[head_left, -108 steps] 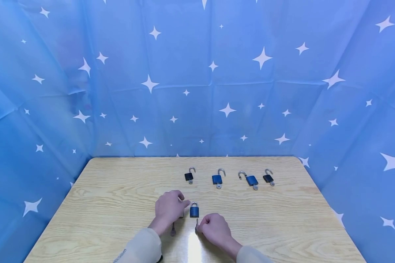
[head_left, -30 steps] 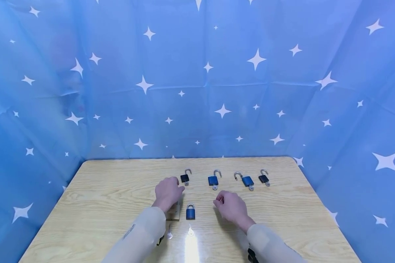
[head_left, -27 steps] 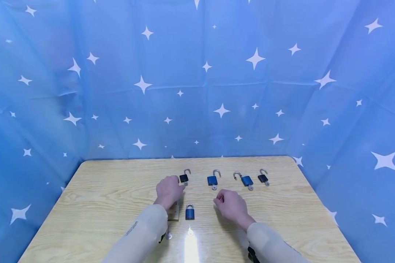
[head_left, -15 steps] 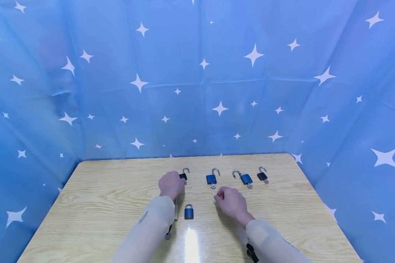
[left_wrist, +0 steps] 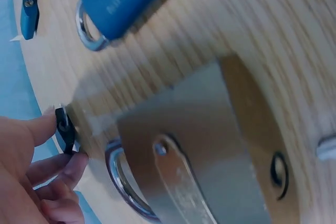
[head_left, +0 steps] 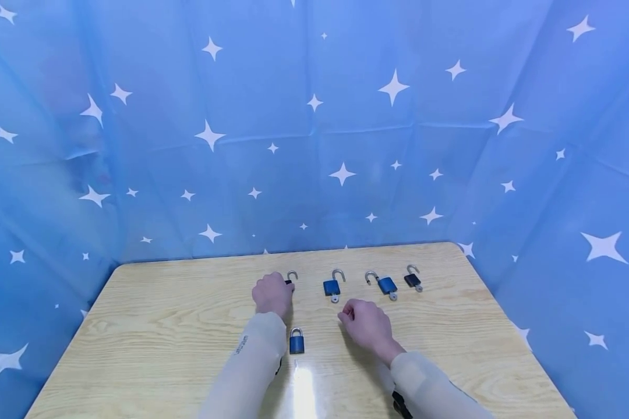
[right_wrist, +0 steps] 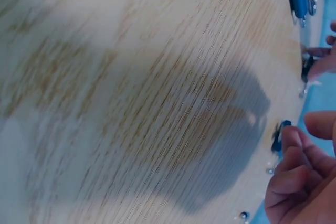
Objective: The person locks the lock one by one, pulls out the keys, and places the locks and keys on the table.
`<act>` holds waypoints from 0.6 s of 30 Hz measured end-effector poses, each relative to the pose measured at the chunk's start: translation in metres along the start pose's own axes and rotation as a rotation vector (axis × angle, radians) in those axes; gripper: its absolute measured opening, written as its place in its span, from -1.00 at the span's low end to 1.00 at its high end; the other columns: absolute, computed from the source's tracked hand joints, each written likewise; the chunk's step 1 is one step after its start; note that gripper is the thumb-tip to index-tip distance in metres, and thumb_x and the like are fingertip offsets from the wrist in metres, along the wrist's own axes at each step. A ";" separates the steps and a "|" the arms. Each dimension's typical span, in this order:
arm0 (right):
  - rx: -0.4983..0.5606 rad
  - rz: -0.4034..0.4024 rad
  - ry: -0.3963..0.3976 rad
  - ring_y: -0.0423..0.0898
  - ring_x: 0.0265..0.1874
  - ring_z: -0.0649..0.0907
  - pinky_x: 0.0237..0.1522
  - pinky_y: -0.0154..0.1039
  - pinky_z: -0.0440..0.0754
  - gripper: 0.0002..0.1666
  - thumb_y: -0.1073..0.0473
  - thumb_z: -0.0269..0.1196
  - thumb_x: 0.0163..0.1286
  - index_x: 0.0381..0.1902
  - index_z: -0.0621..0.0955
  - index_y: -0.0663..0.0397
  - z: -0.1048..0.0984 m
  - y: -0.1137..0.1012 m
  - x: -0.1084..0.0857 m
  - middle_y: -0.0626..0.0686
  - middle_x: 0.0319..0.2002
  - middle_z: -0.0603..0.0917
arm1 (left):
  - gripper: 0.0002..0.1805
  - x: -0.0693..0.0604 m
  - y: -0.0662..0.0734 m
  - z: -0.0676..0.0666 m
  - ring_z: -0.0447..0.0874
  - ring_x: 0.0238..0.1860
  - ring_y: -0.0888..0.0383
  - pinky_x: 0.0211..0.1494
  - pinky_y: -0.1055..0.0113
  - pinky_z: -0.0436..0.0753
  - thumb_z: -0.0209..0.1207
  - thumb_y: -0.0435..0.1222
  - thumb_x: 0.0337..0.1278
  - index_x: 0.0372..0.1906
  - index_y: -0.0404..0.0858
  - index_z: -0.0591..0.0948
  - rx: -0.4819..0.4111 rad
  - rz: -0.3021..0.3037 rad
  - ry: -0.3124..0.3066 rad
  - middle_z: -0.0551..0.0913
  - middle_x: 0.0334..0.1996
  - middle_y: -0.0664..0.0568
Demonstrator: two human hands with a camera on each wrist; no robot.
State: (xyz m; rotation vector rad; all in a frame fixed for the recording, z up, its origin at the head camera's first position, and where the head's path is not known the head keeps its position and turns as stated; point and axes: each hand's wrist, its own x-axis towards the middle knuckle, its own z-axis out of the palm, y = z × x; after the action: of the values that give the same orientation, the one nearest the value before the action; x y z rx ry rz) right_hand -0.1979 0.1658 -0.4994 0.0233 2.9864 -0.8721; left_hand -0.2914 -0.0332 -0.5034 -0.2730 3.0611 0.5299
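Observation:
In the head view, my left hand (head_left: 272,294) is at the black padlock (head_left: 288,282) with its shackle up and open. The left wrist view shows thumb and fingers pinching this black padlock (left_wrist: 65,130) by its sides. My right hand (head_left: 368,323) hovers over the table, fingers loosely curled, holding nothing. A closed blue padlock (head_left: 296,344) lies between the arms. Beside it, a large brass-coloured padlock (left_wrist: 178,124) shows in the left wrist view; my left sleeve hides it from the head camera.
Further along the back row lie two open blue padlocks (head_left: 332,288) and another open black padlock (head_left: 412,280), keys in them. Part of a key (left_wrist: 328,148) shows at the left wrist view's right edge. A blue star-patterned curtain (head_left: 314,145) stands behind the wooden table (head_left: 162,326).
My left hand has moved forward from the brass-coloured padlock to the black padlock and grips it. My right hand has let go of a key and moved forward, then stayed still.

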 end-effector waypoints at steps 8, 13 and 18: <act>0.002 -0.023 0.011 -0.21 -0.66 0.44 -0.62 -0.29 0.34 -0.82 0.05 0.26 0.35 -0.44 0.60 -0.07 -0.001 -0.002 -0.002 -0.15 -0.62 0.52 | -0.71 -0.006 0.004 -0.003 0.56 -0.58 0.04 -0.46 0.13 0.59 0.35 -0.08 0.04 -0.49 -0.23 0.66 -0.042 -0.001 -0.042 0.63 -0.61 -0.05; -0.001 -0.027 0.008 -0.21 -0.65 0.45 -0.61 -0.29 0.35 -0.83 0.04 0.26 0.34 -0.44 0.60 -0.08 0.001 -0.002 -0.003 -0.15 -0.61 0.53 | -0.70 -0.011 0.005 -0.008 0.51 -0.59 0.05 -0.50 0.18 0.49 0.37 -0.10 0.00 -0.58 -0.22 0.62 -0.117 -0.051 -0.089 0.60 -0.63 -0.03; 0.012 -0.032 0.001 -0.21 -0.65 0.44 -0.61 -0.30 0.34 -0.83 0.05 0.26 0.34 -0.45 0.60 -0.08 0.001 -0.002 -0.005 -0.16 -0.62 0.52 | -0.73 -0.016 0.003 -0.012 0.49 -0.60 0.06 -0.55 0.24 0.40 0.34 -0.14 0.05 -0.55 -0.21 0.60 -0.175 -0.086 -0.155 0.61 -0.61 -0.03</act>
State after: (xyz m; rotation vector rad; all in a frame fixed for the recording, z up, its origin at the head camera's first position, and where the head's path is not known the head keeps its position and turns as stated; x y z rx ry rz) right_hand -0.1931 0.1635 -0.4992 -0.0231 2.9904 -0.8934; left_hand -0.2765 -0.0317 -0.4901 -0.3473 2.8428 0.7764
